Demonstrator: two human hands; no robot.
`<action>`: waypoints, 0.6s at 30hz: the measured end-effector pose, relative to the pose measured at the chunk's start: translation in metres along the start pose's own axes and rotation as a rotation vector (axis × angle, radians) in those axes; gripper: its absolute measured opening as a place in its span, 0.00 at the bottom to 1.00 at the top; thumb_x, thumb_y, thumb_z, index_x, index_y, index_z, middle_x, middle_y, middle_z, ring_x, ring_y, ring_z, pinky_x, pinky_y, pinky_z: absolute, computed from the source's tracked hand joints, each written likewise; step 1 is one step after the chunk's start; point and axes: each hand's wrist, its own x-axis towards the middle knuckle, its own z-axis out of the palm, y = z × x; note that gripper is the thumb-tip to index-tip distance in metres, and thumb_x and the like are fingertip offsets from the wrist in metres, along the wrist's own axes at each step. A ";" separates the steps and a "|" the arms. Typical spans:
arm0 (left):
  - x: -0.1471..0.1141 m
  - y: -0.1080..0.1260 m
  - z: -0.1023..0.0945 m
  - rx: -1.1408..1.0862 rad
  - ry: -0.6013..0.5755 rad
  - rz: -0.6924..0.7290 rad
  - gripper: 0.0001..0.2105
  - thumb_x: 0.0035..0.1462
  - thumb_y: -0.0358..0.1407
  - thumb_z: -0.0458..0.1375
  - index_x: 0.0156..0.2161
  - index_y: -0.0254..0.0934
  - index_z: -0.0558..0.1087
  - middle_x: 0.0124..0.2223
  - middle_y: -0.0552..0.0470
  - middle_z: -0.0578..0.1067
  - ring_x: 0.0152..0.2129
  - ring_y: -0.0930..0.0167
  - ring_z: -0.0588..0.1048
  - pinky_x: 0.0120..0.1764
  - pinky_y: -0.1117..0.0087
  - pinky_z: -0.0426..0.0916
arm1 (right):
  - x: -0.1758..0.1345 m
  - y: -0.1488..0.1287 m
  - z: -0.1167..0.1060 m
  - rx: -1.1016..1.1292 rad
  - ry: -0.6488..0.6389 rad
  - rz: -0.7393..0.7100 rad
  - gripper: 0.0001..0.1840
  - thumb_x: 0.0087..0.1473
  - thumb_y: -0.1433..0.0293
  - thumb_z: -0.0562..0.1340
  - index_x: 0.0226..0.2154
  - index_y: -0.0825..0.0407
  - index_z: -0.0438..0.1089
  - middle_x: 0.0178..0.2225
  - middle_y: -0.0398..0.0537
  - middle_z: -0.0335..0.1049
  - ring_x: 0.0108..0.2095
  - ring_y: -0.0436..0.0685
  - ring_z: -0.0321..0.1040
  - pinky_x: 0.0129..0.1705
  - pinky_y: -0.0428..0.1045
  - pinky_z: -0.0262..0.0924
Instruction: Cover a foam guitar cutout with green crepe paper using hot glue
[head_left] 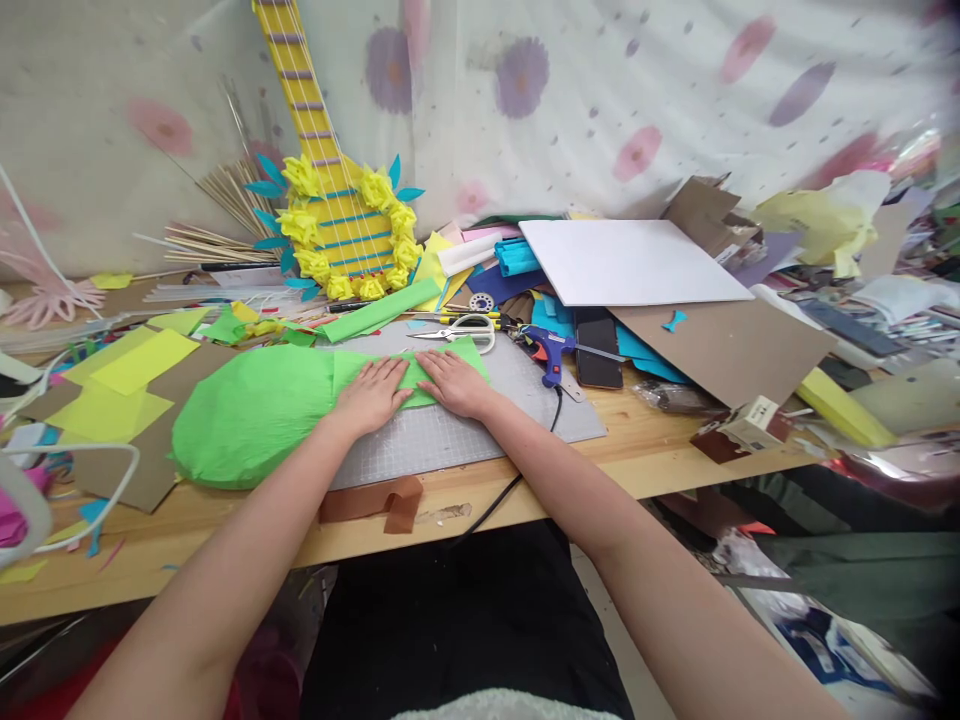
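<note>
A: What's closest to the person?

B: The front edge of the tabletop (645,465), with a folded brown strip (367,502) lying along it. A black cord (495,503) passes under the right forearm and over that edge.

A: And the hands?

B: Both are palm down and spread flat, fingers straight and fairly close together, gripping nothing. The left hand (373,393) and the right hand (454,382) press side by side on the narrow part of a green paper shape (255,415).

A: Where does that shape lie?

B: Its narrow part is on a gray cutting mat (420,447); the wide, rounded end sits to the left, beside the left forearm.

A: What's just past the hands?

B: White-handled scissors (450,333), then a blue glue gun (551,350) to the right, with a dark phone (598,350) next to it. A rolled green strip (386,310) lies slantwise beyond the shape.

A: Farther back?

B: A yellow paper guitar (346,235) trimmed with flowers stands upright, tilted slightly. To its right, a white board (634,262) rests on brown cardboard (742,340). Behind everything hangs a flowered curtain (570,130).
</note>
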 end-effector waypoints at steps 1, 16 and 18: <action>0.001 -0.001 -0.001 -0.013 -0.006 -0.001 0.29 0.65 0.45 0.40 0.66 0.29 0.53 0.68 0.41 0.55 0.65 0.62 0.52 0.65 0.57 0.45 | 0.000 0.000 0.000 -0.002 0.000 -0.005 0.31 0.65 0.59 0.47 0.64 0.61 0.53 0.64 0.60 0.54 0.65 0.61 0.49 0.65 0.61 0.44; 0.009 0.005 -0.024 0.059 0.004 -0.009 0.23 0.58 0.41 0.54 0.56 0.32 0.68 0.61 0.38 0.64 0.57 0.58 0.62 0.59 0.61 0.57 | 0.005 0.005 -0.001 -0.007 -0.020 -0.019 0.31 0.64 0.57 0.50 0.60 0.61 0.59 0.65 0.62 0.51 0.66 0.62 0.48 0.65 0.60 0.44; 0.014 0.009 -0.032 0.106 -0.063 0.011 0.20 0.57 0.39 0.55 0.53 0.31 0.70 0.55 0.39 0.69 0.53 0.58 0.65 0.56 0.61 0.60 | 0.006 0.005 -0.002 -0.030 -0.022 -0.024 0.30 0.63 0.57 0.52 0.59 0.60 0.61 0.65 0.62 0.50 0.66 0.63 0.46 0.64 0.60 0.45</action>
